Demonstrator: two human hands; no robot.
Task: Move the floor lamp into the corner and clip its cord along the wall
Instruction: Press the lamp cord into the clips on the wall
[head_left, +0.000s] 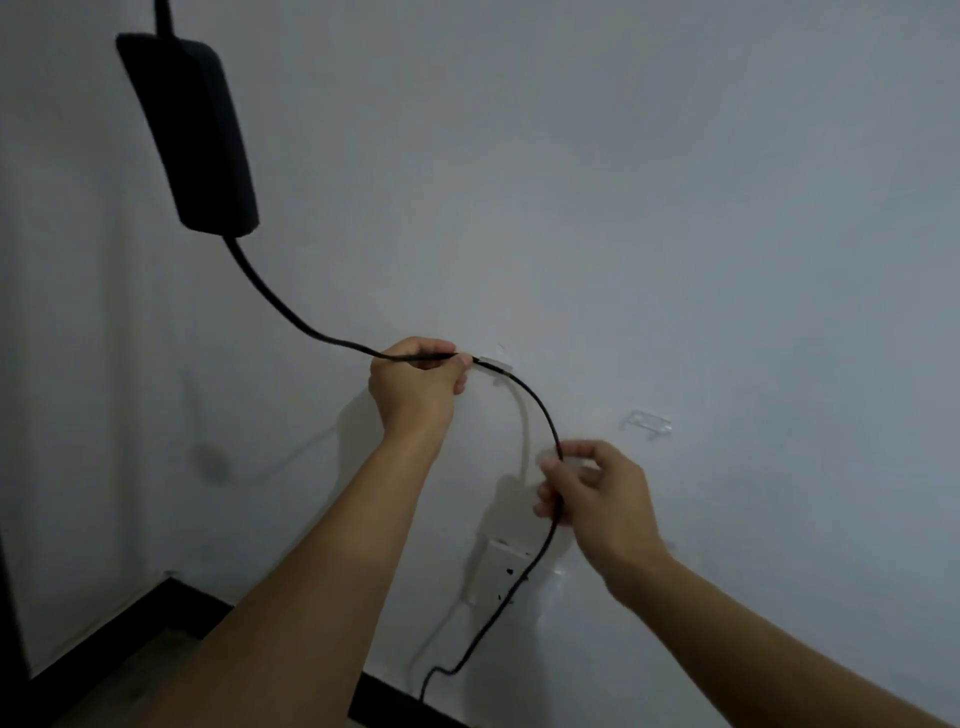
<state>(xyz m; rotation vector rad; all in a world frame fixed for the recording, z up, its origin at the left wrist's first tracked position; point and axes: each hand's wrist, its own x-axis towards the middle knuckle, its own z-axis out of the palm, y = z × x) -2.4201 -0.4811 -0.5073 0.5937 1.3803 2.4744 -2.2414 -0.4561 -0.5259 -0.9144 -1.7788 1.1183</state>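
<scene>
Pale wall (675, 208) fills my view down to a dark skirting. Of the lamp I see only a black block (192, 135) hanging at upper left. Its cord (540, 415) already sits in one clear clip (496, 366); a second clip (649, 422) waits empty. My left hand (415, 384) is clamped on the cord beside the clip, my right hand (597, 493) pinches it lower, above the socket (498, 571), so I judge the clipping partly done

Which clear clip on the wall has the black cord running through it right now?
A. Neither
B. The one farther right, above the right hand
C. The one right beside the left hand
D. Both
C: the black cord passes through the clear clip just past the left hand, while the other clear clip to the right sits empty.
</scene>
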